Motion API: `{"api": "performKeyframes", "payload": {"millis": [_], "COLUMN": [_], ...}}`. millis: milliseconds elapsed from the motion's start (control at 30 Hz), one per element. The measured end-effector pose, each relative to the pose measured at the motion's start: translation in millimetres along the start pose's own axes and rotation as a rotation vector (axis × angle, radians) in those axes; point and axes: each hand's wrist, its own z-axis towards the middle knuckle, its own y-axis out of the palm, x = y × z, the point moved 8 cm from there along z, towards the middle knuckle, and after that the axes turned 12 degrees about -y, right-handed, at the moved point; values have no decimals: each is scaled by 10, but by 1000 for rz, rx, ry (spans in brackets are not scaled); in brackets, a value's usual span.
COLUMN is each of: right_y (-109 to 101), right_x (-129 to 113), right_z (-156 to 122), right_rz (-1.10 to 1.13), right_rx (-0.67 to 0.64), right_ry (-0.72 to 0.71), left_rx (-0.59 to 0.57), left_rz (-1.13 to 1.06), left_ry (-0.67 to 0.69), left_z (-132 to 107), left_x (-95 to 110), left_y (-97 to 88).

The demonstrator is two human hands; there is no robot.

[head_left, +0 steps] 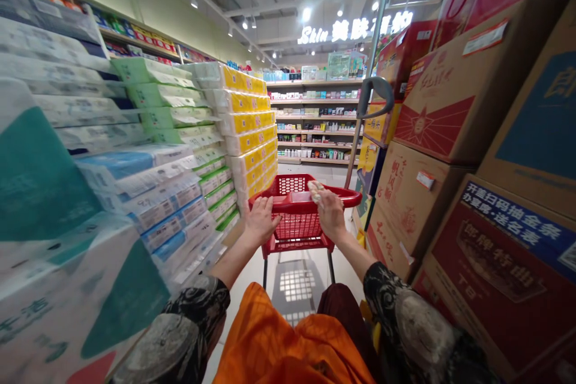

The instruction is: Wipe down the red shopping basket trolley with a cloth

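A red plastic shopping cart (294,229) stands in front of me, its basket with a mesh of square holes. Over the left part of its red handle (294,198) my left hand (261,219) is closed, fingers draped across the bar and thumb towards me. My right hand (332,215) grips a crumpled whitish cloth (315,191) with darker specks, held against the right side of the same handle. The palm hides part of that cloth.
Packs of tissue paper (247,108) are stacked along the left side. Cardboard boxes (432,108) rise close on the right, beside a metal pole with a grey handle (377,98). Shelves of small goods (317,113) cross the far end of the aisle.
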Motion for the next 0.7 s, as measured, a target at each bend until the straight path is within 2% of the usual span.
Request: {"api": "performKeyframes", "payload": {"millis": [67,133,200,333,400,433,500,633,700], "right_y": [160,230,178,-131,-209,-209,-143,71,110], "right_x": [-304,-405,-238,404,563,565,412,-158,-239], "right_z": [56,64,30,-54,-45,-28,20,102,103], "right_rz": [40,64,68,31,26,30,50,138,177], "right_rx": [-33,-67,-74,-15,-12,-16,-23,-45,-63], "right_ry": [-96,-161,-132,20,62,76,73,-80,-125], "left_rx": [3,6,13,40,52,56,63,47,17], "left_rz": [2,-3,-17,-46,-47,-47,-49,-58,-67], "left_ry": [6,28,56,60,44,37,31,69,77], "left_z": [-19,-30,-39,-73,-104,-123,-162,-210,-194], "left_x": [8,-1,-20,-33,8,40,113,202,171], "left_y": [-16,-40,-64,-81,-72,-67,-65,-95,-113]}}
